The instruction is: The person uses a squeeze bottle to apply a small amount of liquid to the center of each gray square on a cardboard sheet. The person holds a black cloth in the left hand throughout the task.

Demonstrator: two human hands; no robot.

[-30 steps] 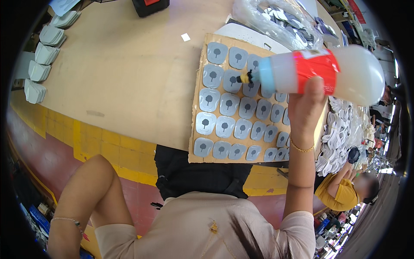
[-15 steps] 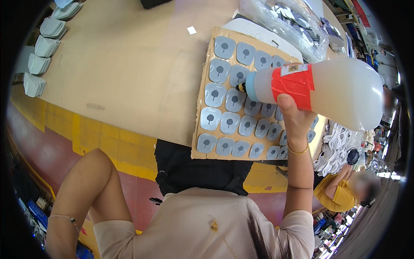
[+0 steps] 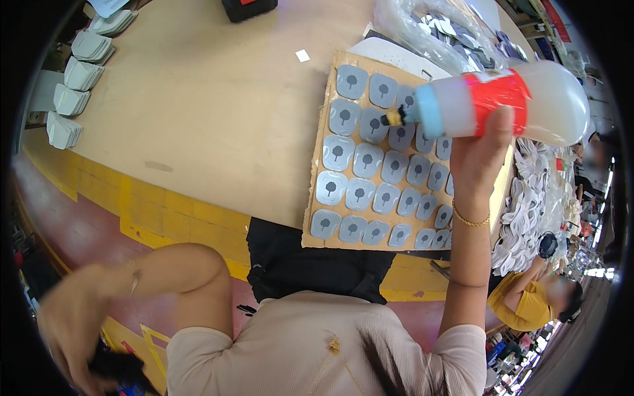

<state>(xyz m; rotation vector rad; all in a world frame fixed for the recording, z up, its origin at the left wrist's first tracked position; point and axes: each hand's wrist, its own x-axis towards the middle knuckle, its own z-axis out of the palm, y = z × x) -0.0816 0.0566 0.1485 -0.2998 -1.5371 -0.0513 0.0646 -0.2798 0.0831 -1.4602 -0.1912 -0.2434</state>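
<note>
My right hand [image 3: 481, 155] grips a translucent plastic bottle [image 3: 556, 105] with a red label band and a light blue collar. The bottle lies nearly sideways, its black and yellow nozzle [image 3: 395, 118] pointing left above a cardboard sheet [image 3: 318, 162]. On that sheet, rows of grey rounded-square pieces [image 3: 338, 153] each bear a dark tree shape; the bottle and right hand hide some. Away from the table at lower left, my left hand [image 3: 74, 317] hangs smeared by motion, so its fingers are unclear. Something black [image 3: 122, 366] shows beside it; contact cannot be told.
Stacks of whitish pieces [image 3: 65, 132] line the table's left edge. A small white square [image 3: 302, 55] and a black object [image 3: 249, 9] lie farther back. At right are a clear plastic bag [image 3: 396, 20], a white heap [image 3: 518, 224] and a co-worker in yellow [image 3: 525, 307].
The bottle has moved up and to the right in my right hand, its nozzle farther from the cardboard's left side. My left arm has swung, bringing the left hand into view at lower left.
</note>
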